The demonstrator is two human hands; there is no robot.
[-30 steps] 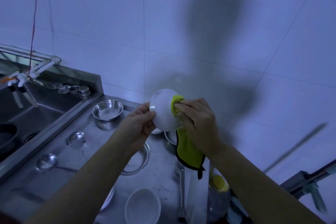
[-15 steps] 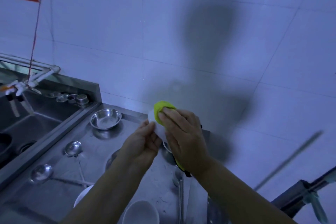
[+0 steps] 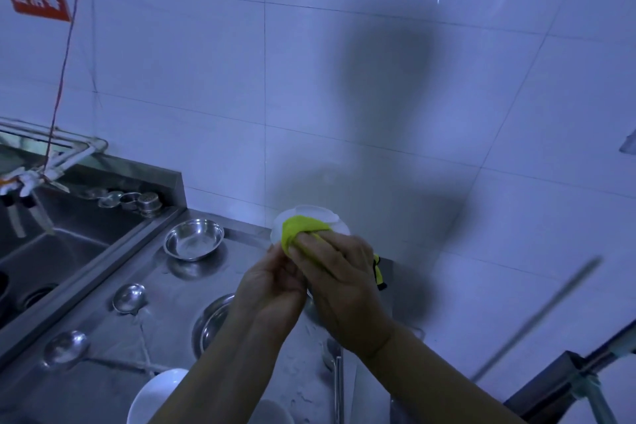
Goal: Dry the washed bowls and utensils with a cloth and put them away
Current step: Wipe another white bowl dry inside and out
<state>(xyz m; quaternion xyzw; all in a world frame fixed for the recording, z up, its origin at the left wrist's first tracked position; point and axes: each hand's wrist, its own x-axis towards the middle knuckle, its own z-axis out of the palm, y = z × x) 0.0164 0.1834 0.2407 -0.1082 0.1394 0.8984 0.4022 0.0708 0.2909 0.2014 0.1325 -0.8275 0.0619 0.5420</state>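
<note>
Clearly, the white bowl (image 3: 311, 222) was held in the air above the steel worktop (image 3: 165, 327), just beyond both hands.

The right hand (image 3: 339, 280) pressed the yellow cloth (image 3: 303, 229) against its smooth, pale side with curled fingers (image 3: 309, 246); the left hand (image 3: 270, 289) gripped it from below, the fingers mostly hidden.

Counts, placed relative to the steel sink (image 3: 51, 251):
- round white ceramic bowls: 3 (one held up (image 3: 311, 217), two at bottom edge (image 3: 155, 392) (image 3: 272, 413))
- round stainless bowls: 2 (image 3: 193, 239) (image 3: 210, 320), right of sink
- steel ladles: 2 (image 3: 129, 298) (image 3: 65, 349), beside sink
- yellow-green cloth: 1 (image 3: 301, 227)
- small metal strainers: several (image 3: 148, 203), on sink's back ledge, blurred
</note>
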